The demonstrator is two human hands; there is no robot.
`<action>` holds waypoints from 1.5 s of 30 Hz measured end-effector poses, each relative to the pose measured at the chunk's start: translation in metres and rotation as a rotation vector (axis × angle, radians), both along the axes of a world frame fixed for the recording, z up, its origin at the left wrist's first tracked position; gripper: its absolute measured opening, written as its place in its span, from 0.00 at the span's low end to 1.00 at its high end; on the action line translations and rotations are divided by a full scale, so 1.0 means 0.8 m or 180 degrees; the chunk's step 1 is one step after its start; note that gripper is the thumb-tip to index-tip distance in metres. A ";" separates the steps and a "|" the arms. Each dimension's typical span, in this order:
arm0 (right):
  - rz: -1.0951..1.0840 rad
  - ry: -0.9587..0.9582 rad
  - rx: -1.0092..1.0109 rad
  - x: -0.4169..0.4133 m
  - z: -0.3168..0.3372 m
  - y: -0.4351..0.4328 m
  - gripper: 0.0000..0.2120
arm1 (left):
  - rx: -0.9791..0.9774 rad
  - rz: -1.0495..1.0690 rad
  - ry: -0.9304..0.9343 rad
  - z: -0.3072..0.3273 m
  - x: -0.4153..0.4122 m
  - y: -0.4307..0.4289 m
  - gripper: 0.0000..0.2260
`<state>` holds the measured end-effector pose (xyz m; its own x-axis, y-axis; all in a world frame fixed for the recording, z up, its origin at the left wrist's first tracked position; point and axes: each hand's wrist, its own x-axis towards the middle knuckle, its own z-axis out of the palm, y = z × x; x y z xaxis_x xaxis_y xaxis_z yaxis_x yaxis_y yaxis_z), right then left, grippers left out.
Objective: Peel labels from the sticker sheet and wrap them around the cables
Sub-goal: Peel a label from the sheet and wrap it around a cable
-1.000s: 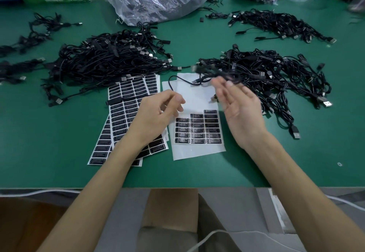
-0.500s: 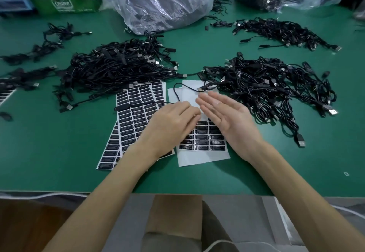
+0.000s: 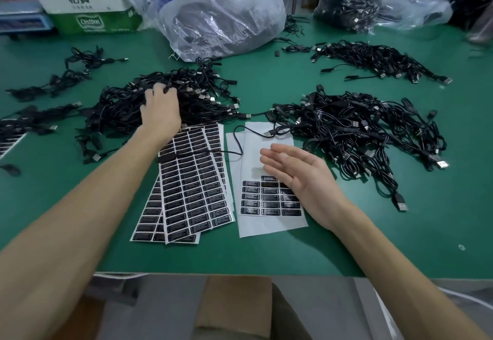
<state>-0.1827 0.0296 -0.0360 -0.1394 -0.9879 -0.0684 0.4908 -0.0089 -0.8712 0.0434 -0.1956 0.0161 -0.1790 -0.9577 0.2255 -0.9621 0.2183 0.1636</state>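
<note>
Two bare hands are out over the green table (image 3: pixel 346 246), and everything is easiest placed from the half-used sticker sheet (image 3: pixel 269 222) lying flat in front of the person. That sheet's far half is bare white backing, and the remaining black labels (image 3: pixel 256 201) sit in rows on its near half. The right hand (image 3: pixel 301 179) hovers just above the sheet, palm turned up and inward, fingers straight and loose, holding nothing; it hides part of the label rows. Just left of the sheet lies a fanned stack of full sheets (image 3: pixel 197 187), overlapping one another and thick with black labels. One loose cable (image 3: pixel 240 142) runs from that stack across the sheet's far left corner, its silver plug resting on the bare backing. Beyond the stack, up and to the left of the sheet, is a big heap of black cables (image 3: pixel 120 107); the left hand (image 3: pixel 160 110) is sunk into it, back upward, fingers curled down among the strands and gripping them. To the right of the sheet a second heap (image 3: pixel 360 126) spreads out, its nearest strands touching the sheet's far right corner. Farther beyond the sheet, well apart, are a third heap (image 3: pixel 373 59) and a crumpled clear plastic bag (image 3: pixel 226 19), with a green and white carton (image 3: pixel 93 6) off to the far left.
</note>
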 end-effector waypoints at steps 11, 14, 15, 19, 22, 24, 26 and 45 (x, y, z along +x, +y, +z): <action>0.0004 0.0018 0.0036 0.001 0.000 0.000 0.14 | -0.0878 -0.0684 0.0484 -0.003 0.003 0.014 0.14; -0.0010 0.0034 0.0059 0.002 0.000 0.000 0.13 | -0.1054 -0.0801 0.0662 0.007 -0.005 0.034 0.14; -0.0011 0.0037 0.0061 0.001 0.001 0.000 0.13 | -0.1066 -0.0870 0.0816 0.013 -0.008 0.042 0.14; -0.0017 0.0012 0.0057 0.002 0.001 -0.001 0.12 | -0.1010 -0.1589 0.1088 0.036 -0.026 0.084 0.16; -0.0073 -0.0009 0.0058 0.004 0.001 -0.003 0.13 | -0.0893 -0.2302 0.0902 0.027 -0.048 0.122 0.16; -0.0083 0.0048 0.0033 0.007 0.002 -0.002 0.16 | -0.0745 -0.2630 0.0880 0.006 -0.061 0.144 0.14; -0.0060 0.0113 0.0010 0.008 0.002 -0.001 0.19 | -0.0487 -0.2729 0.1170 -0.016 -0.070 0.159 0.10; -0.0688 -0.0533 -0.0019 -0.013 0.000 -0.001 0.14 | 0.1427 -0.2257 0.1752 -0.059 -0.067 0.156 0.11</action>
<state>-0.1930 0.0288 -0.0360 -0.3344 -0.9368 -0.1025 0.6141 -0.1341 -0.7777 -0.0102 -0.0708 -0.0311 -0.7205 -0.6872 0.0931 -0.3993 0.5209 0.7545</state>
